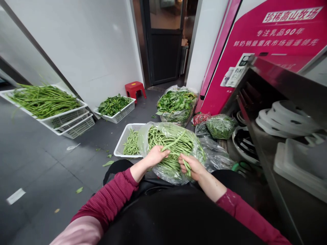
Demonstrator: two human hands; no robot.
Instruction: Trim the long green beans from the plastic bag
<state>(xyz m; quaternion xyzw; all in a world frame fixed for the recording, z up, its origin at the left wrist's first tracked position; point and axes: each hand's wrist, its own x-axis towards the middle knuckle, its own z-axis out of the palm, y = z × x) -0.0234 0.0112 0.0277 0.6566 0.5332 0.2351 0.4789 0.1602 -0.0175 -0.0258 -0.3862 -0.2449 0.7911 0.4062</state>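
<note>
Long green beans point(176, 137) fill a clear plastic bag point(144, 137) that stands open in front of my lap. Above the bag, my left hand point(156, 155) is closed on a long bean that sticks up to the right past its fingers. My right hand point(192, 166) is closed on several beans, whose ends hang below the fingers. The hands are a short way apart, with a bean stretching between them. Just left of the bag, a white basket point(120, 144) holds short bean pieces point(131, 142); the bag covers its right side.
Stacked white baskets point(76, 127) with long green stalks point(46, 102) stand left. Behind are a basket of leafy greens point(114, 104), a red stool point(135, 90) and a bag of leaves point(176, 102). A metal shelf point(270, 180) with white containers stands close on the right.
</note>
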